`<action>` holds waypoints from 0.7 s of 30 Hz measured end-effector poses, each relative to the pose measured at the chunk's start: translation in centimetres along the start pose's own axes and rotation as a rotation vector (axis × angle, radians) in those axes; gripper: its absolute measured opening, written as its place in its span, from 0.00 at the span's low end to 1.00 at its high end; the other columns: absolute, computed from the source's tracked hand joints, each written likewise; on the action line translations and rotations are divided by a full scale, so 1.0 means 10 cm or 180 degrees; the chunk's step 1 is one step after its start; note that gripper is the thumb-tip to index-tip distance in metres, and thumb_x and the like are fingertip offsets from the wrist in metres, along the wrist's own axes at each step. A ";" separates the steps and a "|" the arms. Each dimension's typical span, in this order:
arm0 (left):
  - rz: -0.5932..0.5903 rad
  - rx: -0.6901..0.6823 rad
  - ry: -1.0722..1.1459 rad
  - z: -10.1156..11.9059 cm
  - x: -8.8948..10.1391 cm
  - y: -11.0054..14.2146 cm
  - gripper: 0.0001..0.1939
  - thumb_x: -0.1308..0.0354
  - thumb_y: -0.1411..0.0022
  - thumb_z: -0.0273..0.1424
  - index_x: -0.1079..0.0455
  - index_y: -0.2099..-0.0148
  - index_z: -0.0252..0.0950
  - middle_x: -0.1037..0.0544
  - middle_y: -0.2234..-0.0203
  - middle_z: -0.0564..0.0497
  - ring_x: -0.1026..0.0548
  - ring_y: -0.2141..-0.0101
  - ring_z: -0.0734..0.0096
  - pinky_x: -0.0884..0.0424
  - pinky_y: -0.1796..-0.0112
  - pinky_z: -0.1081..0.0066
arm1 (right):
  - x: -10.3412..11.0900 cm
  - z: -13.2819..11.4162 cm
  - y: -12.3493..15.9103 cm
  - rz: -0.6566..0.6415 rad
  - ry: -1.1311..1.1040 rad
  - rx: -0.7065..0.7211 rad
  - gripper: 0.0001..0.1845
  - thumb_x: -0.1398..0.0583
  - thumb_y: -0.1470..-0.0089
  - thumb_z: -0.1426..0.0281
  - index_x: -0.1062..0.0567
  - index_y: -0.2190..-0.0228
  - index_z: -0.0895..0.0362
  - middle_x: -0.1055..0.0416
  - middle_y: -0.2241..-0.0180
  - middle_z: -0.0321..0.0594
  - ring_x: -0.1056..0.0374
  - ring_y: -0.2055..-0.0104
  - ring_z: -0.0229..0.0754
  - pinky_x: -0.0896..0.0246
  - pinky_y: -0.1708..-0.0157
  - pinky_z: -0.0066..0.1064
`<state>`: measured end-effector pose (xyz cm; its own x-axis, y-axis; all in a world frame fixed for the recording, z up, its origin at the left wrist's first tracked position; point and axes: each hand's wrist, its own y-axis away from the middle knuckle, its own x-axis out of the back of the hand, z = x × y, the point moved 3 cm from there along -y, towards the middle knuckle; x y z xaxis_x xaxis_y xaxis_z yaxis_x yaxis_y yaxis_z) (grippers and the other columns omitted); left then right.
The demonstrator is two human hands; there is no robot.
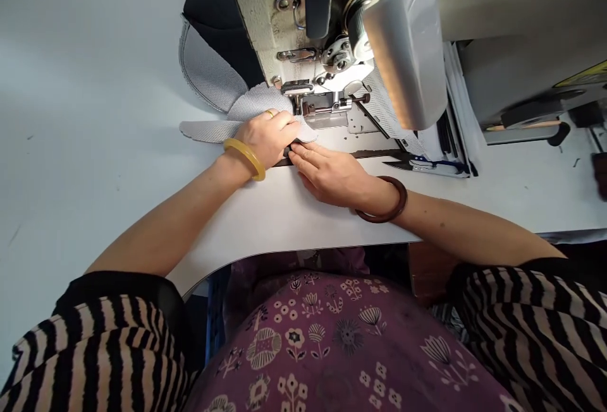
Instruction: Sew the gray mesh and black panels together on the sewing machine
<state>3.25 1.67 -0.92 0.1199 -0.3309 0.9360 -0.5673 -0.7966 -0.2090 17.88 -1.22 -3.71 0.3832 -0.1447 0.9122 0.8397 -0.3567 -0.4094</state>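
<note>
My left hand (268,139), with a yellow bangle and a ring, rests curled on a grey mesh fabric piece (227,112) just in front of the sewing machine's presser foot (298,97). Its fingers press the fabric down and pinch its edge. My right hand (329,173), wearing a dark brown bangle, lies on the table to the right, fingertips together on a dark strip (374,154) at the fabric's edge. Both hands meet just below the needle area.
The sewing machine head (351,26) and its lamp housing (408,39) loom over the white table (95,115). Thread snips (417,162) lie to the right beside stacked white sheets (455,121). Dark fabric (213,7) lies behind the mesh.
</note>
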 end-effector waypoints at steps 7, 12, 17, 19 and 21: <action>0.0265 0.0070 0.0269 0.03 -0.04 0.03 0.16 0.55 0.36 0.26 0.26 0.59 0.38 0.20 0.61 0.45 0.28 0.61 0.60 0.32 0.60 0.63 | 0.03 0.03 0.02 -0.0003 -0.0230 0.0054 0.25 0.53 0.35 0.73 0.31 0.44 0.73 0.30 0.44 0.63 0.33 0.42 0.52 0.32 0.44 0.48; 0.0178 0.0015 0.0383 -0.09 -0.06 -0.02 0.16 0.56 0.36 0.27 0.26 0.57 0.37 0.21 0.61 0.45 0.28 0.60 0.60 0.33 0.59 0.62 | 0.02 0.08 -0.01 -0.0026 -0.0252 -0.0019 0.26 0.54 0.36 0.74 0.32 0.42 0.72 0.30 0.43 0.62 0.34 0.40 0.51 0.32 0.43 0.48; -0.0063 -0.0014 0.0363 -0.18 -0.05 -0.08 0.17 0.55 0.36 0.29 0.25 0.54 0.40 0.21 0.57 0.46 0.30 0.63 0.64 0.34 0.63 0.62 | -0.04 0.12 -0.06 -0.0030 -0.0145 -0.0048 0.26 0.53 0.35 0.73 0.33 0.41 0.73 0.35 0.39 0.61 0.38 0.36 0.52 0.38 0.38 0.49; -0.0042 -0.0001 0.0289 -0.15 -0.02 -0.04 0.18 0.54 0.35 0.30 0.26 0.51 0.41 0.21 0.56 0.46 0.29 0.64 0.63 0.34 0.65 0.62 | -0.05 0.09 -0.06 -0.0030 -0.0042 0.0009 0.26 0.54 0.35 0.74 0.33 0.41 0.73 0.35 0.39 0.62 0.39 0.35 0.52 0.38 0.38 0.50; 0.0114 -0.0042 0.0251 -0.08 0.02 0.01 0.18 0.55 0.33 0.31 0.26 0.50 0.42 0.21 0.57 0.47 0.28 0.63 0.62 0.34 0.64 0.62 | -0.05 0.05 -0.05 -0.0008 0.0093 0.0077 0.26 0.56 0.35 0.76 0.32 0.42 0.74 0.33 0.41 0.63 0.36 0.37 0.52 0.36 0.40 0.49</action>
<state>2.52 1.91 -0.54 0.0351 -0.3177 0.9475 -0.5808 -0.7780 -0.2393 17.44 -0.48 -4.00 0.3699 -0.1709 0.9132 0.8499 -0.3349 -0.4069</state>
